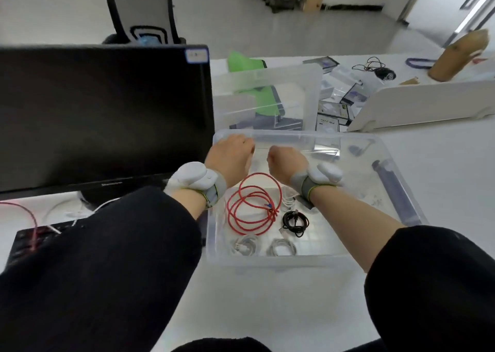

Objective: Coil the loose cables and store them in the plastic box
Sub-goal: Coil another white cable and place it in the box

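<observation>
Inside plastic box (396,164): coiled red cable (253,204), black cable (295,221), white cables (281,248).

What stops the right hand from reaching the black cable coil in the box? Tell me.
Probably nothing. The black cable coil lies uncovered on the floor of the open plastic box, just beneath the right forearm. The right hand would only need to draw back and down from the far rim.

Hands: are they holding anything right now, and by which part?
The left hand grips the plastic box by its far rim near the left corner. The right hand is curled beside it over the far rim; what it holds cannot be told.
</observation>
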Demonstrator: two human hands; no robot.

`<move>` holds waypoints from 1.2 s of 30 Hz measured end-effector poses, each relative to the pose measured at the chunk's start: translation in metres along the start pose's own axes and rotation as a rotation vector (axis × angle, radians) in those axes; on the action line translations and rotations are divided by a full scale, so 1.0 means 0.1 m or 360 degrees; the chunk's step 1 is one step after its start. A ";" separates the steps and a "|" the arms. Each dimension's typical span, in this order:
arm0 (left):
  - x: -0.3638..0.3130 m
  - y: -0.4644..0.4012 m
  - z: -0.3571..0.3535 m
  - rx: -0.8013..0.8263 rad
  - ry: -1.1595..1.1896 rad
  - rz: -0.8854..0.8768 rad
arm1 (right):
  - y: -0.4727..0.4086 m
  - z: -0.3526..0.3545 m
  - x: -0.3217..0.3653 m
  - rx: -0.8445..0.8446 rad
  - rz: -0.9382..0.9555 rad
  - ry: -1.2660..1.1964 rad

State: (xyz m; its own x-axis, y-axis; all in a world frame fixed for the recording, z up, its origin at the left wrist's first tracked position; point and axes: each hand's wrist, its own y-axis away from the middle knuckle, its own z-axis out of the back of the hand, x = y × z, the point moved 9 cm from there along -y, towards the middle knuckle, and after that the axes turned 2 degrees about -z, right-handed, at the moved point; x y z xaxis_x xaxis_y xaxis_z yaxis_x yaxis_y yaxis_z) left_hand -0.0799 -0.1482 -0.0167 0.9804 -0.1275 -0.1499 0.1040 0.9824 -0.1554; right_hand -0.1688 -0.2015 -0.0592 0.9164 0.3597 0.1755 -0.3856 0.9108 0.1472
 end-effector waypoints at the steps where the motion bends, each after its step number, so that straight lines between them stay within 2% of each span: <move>1: 0.18 0.13 0.21 -0.0073 0.0013 0.0052 | 0.04 0.15 0.27 -0.0122 0.0046 -0.0044; 5: 0.70 0.54 0.58 -0.0084 0.0164 0.0162 | 0.19 0.46 1.06 -0.0390 0.0251 -0.0103; 8: 1.36 1.05 0.64 -0.0069 0.0233 0.0287 | 0.32 0.32 1.88 -0.0406 0.0476 -0.0028; 12: 2.02 1.61 0.38 0.0135 0.0313 0.0459 | 0.39 -0.28 2.51 -0.0085 0.0597 0.0007; 16: 2.70 2.19 -0.08 0.0382 0.0375 0.0606 | 0.50 -1.11 2.98 0.0318 0.0557 0.0080; 21: 3.13 2.76 -0.71 0.0721 0.0413 0.0569 | 0.60 -1.92 3.24 0.0684 0.0469 0.0089; 25: 3.28 3.01 -1.08 0.0895 0.0367 0.0521 | 0.74 -2.36 3.42 0.0806 0.0542 0.0091; 32: 3.23 3.04 -1.36 0.0925 0.0375 0.0458 | 0.83 -2.72 3.58 0.0786 0.0703 0.0302; 34: 3.23 2.96 -1.30 0.0837 0.0339 0.0464 | 0.74 -2.63 3.53 0.0732 0.0696 0.0183; 36: 3.21 2.84 -1.21 0.0772 0.0327 0.0475 | 0.58 -2.41 3.47 0.0600 0.0610 -0.0097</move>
State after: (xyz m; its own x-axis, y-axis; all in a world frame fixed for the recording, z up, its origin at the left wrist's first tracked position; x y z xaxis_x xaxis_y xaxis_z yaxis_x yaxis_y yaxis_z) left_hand 0.2443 0.0735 -0.2267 0.9316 0.1871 -0.3116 -0.0591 0.9238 0.3782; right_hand 0.1525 0.0247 -0.2249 0.6989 0.6292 0.3400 -0.7131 0.5765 0.3989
